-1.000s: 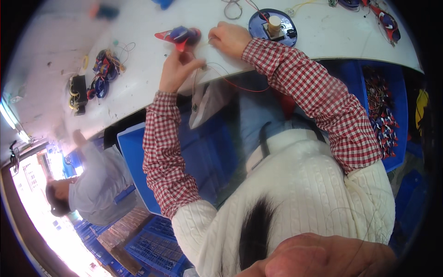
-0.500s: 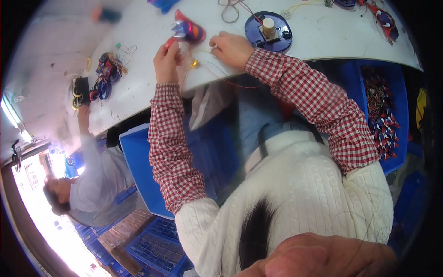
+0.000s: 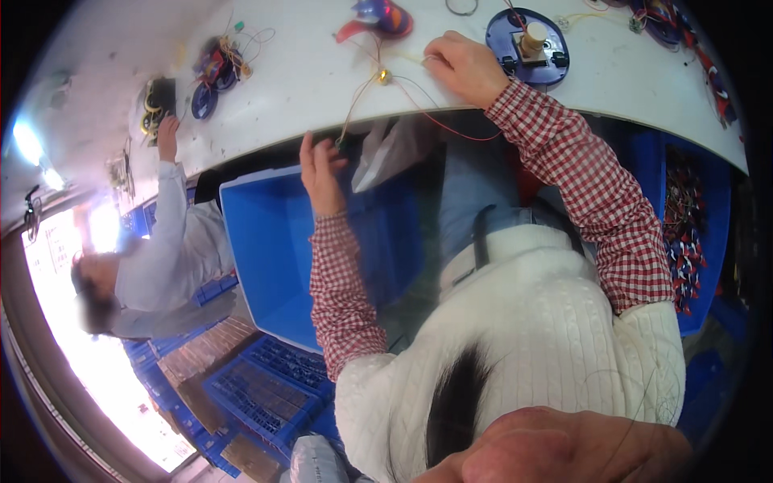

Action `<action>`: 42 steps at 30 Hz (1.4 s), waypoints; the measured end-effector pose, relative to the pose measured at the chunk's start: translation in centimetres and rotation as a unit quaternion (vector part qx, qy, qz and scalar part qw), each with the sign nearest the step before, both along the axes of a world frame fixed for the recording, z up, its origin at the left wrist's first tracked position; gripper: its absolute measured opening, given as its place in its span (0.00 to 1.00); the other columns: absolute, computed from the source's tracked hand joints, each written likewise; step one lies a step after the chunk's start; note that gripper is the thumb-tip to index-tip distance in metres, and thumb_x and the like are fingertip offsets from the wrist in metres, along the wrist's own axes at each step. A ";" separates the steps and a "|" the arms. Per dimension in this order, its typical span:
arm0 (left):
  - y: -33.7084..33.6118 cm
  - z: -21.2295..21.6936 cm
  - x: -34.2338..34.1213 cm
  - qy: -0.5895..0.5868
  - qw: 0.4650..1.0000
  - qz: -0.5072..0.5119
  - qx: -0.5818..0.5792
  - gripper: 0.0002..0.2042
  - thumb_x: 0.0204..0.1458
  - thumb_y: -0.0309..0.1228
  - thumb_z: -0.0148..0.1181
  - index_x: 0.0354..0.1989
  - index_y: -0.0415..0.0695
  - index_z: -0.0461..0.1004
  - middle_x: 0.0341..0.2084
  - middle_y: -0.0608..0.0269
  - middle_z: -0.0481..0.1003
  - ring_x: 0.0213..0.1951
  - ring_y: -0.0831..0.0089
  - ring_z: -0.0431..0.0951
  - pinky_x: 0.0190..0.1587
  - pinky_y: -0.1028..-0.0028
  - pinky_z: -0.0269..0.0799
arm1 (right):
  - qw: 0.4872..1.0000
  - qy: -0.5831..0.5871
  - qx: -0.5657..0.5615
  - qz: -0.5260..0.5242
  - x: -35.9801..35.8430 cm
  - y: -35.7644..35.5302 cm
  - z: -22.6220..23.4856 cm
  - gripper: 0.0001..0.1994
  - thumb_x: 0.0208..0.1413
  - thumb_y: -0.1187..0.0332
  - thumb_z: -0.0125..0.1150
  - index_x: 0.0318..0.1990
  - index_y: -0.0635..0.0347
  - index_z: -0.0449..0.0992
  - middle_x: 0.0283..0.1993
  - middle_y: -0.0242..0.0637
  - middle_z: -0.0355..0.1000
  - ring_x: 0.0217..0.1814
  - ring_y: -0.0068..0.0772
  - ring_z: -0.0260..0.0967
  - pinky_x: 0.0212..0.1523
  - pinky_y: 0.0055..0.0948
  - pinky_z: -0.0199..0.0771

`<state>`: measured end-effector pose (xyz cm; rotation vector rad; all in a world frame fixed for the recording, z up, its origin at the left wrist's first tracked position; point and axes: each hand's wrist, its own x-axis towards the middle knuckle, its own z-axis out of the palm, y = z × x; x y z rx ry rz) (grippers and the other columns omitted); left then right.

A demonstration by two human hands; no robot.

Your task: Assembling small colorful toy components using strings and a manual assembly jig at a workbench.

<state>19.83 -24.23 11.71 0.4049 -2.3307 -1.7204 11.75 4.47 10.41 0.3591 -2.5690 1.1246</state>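
Observation:
My right hand (image 3: 467,71) rests on the white table, fingertips pinched on a thin pale wire (image 3: 412,58). The wires run toward a small yellow-gold part (image 3: 383,77) near the table edge, where several thin wires meet. Below the table edge, my left hand (image 3: 324,175) has its fingers apart, close to the loose end of a hanging wire (image 3: 349,121). Beyond the yellow part lies a red and purple toy piece (image 3: 385,19). To the right of my right hand sits a round purple base (image 3: 501,36) with a cream cylinder (image 3: 533,39) on it.
A blue bin (image 3: 270,241) stands below the table at left; another blue bin (image 3: 719,241) at right holds many small red-and-white parts. Wired toy parts (image 3: 216,68) lie at the table's left. A co-worker (image 3: 173,249) reaches toward tape rolls (image 3: 150,109).
My left hand has come down from the toy piece to below the table edge. The toy's red glow no longer shows, and the yellow part looks dimmer. My right hand stays at the wire.

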 end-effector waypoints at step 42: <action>14.9 3.1 3.0 -0.062 0.920 -0.088 0.376 0.07 0.52 0.23 0.55 0.39 0.43 0.68 0.30 0.60 0.73 0.24 0.76 0.72 0.25 0.82 0.67 | 0.993 0.031 -0.111 -0.003 1.2 -0.4 1.8 0.05 0.48 0.70 0.56 0.33 0.58 0.73 0.34 0.39 0.66 0.33 0.43 0.66 0.35 0.33 0.69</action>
